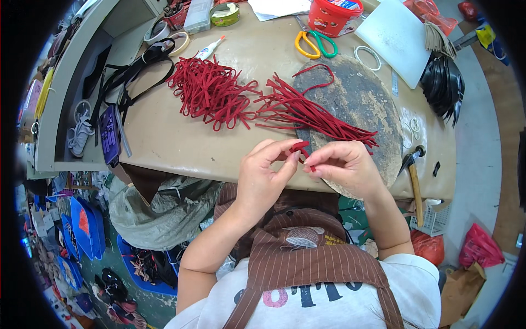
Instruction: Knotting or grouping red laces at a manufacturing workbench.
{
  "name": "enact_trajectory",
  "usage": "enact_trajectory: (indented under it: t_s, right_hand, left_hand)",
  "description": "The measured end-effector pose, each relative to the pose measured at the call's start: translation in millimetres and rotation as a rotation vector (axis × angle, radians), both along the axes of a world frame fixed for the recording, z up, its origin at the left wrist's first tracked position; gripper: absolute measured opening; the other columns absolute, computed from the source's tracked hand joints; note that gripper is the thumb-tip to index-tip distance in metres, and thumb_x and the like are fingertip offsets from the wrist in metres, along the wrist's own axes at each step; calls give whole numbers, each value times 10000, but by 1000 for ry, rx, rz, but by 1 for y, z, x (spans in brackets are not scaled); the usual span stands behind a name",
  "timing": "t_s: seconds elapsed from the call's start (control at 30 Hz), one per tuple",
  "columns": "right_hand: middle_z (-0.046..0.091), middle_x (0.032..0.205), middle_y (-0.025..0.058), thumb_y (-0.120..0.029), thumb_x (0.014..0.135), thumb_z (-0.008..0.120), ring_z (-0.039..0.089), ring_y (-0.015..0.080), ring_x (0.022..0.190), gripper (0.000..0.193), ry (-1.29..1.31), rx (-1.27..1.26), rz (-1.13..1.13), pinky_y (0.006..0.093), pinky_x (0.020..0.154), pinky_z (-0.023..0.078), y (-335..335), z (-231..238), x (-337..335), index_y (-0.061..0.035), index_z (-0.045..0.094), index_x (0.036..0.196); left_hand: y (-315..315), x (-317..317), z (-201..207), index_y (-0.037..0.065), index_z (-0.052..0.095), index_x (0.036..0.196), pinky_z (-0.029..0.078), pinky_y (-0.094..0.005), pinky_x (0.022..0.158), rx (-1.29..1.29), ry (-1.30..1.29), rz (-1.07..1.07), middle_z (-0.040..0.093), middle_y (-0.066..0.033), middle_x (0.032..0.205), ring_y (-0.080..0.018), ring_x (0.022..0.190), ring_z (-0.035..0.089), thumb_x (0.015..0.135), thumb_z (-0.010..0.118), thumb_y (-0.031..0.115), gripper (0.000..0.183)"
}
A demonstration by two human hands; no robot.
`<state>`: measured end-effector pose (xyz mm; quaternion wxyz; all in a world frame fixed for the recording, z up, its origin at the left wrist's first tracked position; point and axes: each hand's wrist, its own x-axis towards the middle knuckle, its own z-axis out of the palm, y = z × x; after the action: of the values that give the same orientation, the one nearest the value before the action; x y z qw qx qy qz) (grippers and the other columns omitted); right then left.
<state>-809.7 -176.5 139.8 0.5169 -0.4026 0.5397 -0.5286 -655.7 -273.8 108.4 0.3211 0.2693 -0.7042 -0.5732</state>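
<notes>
Between my hands, just above the table's front edge, a short red strap (299,147) is bent into a loop. My left hand (268,167) pinches the looped part between thumb and fingertips. My right hand (346,167) pinches the strap's lower end, close to the left fingertips. Beyond my hands lies a bundle of straight red straps (312,112), partly on a round, worn dark board (378,109). To its left is a heap of looped red straps (211,90). One loose strap curls over the board's far edge.
Scissors (315,45) with yellow and green handles lie behind the board. A hammer (415,186) rests at the right edge, below black strips (442,82). A glue bottle (210,48), red tub (334,16) and white sheet (393,41) stand or lie farther back. Black straps (129,82) hang at left.
</notes>
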Motion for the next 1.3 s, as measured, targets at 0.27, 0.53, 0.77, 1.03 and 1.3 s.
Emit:
enact_trajectory:
  t_s: [0.27, 0.53, 0.77, 1.03, 1.3]
  right_hand:
    - [583, 739, -13, -64, 796, 681, 534, 37, 698, 105, 29, 91, -114, 202, 632, 434, -12, -17, 10, -7, 594, 800]
    - [541, 746, -48, -17, 799, 651, 476, -3, 653, 98, 131, 158, -44, 160, 552, 385, -14, -13, 6, -30, 554, 795]
    - [544, 668, -21, -60, 737, 706, 506, 45, 618, 146, 406, 78, -1, 207, 542, 406, -10, -8, 4, -33, 563, 731]
    - [552, 667, 18, -82, 658, 776, 514, 83, 602, 231, 510, -67, 92, 222, 557, 418, -17, 5, -1, -34, 591, 787]
    - [518, 812, 25, -49, 758, 693, 482, 62, 667, 167, 383, -196, 0, 209, 598, 405, -10, -9, -7, -6, 581, 875]
  left_hand:
    - [-4, 6, -3, -27, 661, 959, 478, -216, 686, 388, -9, -78, 644, -33, 829, -65, 752, 576, 870, 603, 90, 159]
    - [-5, 5, -9, -30, 656, 938, 504, -240, 715, 610, 91, -166, 660, -65, 852, -97, 766, 606, 888, 581, 118, 174]
    - [-9, 15, -19, -12, 643, 912, 534, -259, 726, 944, 55, -229, 649, -80, 842, -130, 772, 629, 847, 621, 68, 106]
    - [-6, 19, -11, -4, 629, 925, 536, -268, 740, 1104, 218, -318, 650, -92, 877, -146, 788, 636, 856, 607, 74, 106]
    - [-16, 18, 4, 0, 625, 946, 531, -264, 769, 1041, 294, -306, 645, -75, 898, -130, 830, 628, 879, 578, 77, 113]
